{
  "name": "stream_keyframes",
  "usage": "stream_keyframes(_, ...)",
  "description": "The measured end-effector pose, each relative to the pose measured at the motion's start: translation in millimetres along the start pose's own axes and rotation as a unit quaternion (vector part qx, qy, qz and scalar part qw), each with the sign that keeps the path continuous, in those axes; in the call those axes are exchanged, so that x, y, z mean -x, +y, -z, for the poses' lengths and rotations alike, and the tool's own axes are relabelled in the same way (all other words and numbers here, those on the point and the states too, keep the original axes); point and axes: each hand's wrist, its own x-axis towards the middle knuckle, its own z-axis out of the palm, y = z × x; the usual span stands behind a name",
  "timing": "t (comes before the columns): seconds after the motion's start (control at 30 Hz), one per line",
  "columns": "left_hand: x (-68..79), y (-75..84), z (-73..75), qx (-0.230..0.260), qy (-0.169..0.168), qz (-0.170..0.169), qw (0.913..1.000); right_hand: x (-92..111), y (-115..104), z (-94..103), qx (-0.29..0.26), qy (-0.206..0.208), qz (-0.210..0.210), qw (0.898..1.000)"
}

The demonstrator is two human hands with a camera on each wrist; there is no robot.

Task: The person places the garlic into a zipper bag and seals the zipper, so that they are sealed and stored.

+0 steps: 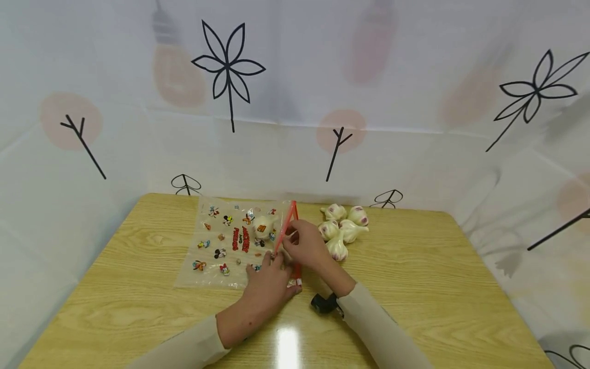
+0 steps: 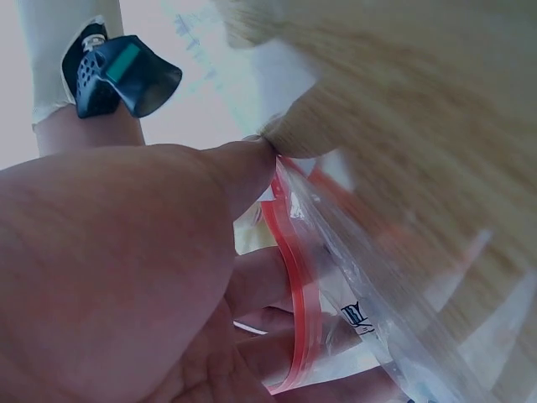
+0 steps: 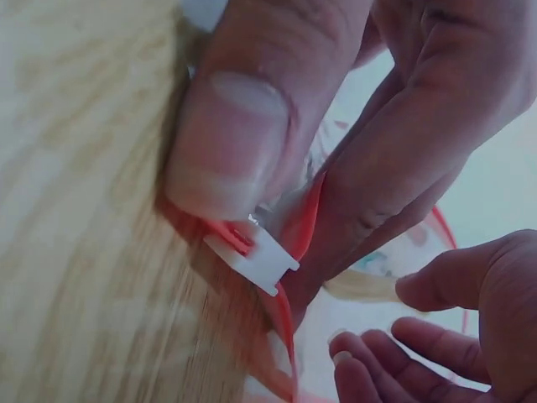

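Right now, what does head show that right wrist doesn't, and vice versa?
Only head: the five loose garlic bulbs, the red lettering on the bag, the black wrist device and the flower drawings on the backdrop.

Only right wrist: the left thumbnail up close, and the right hand from its palm side.

Both: the left hand and the right hand, the bag's red zip edge, its white slider (tiny in head) and the wooden table.

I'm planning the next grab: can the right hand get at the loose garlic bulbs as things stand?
Probably yes: the garlic bulbs lie beside the right hand with nothing seen between, though it must turn from the red bag edge.
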Motion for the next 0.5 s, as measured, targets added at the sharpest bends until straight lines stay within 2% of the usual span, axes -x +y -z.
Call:
stream_keyframes(0.2,1.1,0.9,-0.9,-0.003,0.016,-0.005,0.9999,12.3,-6.0,5.3,0.002,0.004,0.039,0.999)
stream_keyframes(0.5,2.3,1.6,1.3,-0.027,0.019,-0.005,0.9994,25.7,-13.1,13.3,0.029,0.007,0.057,0.998)
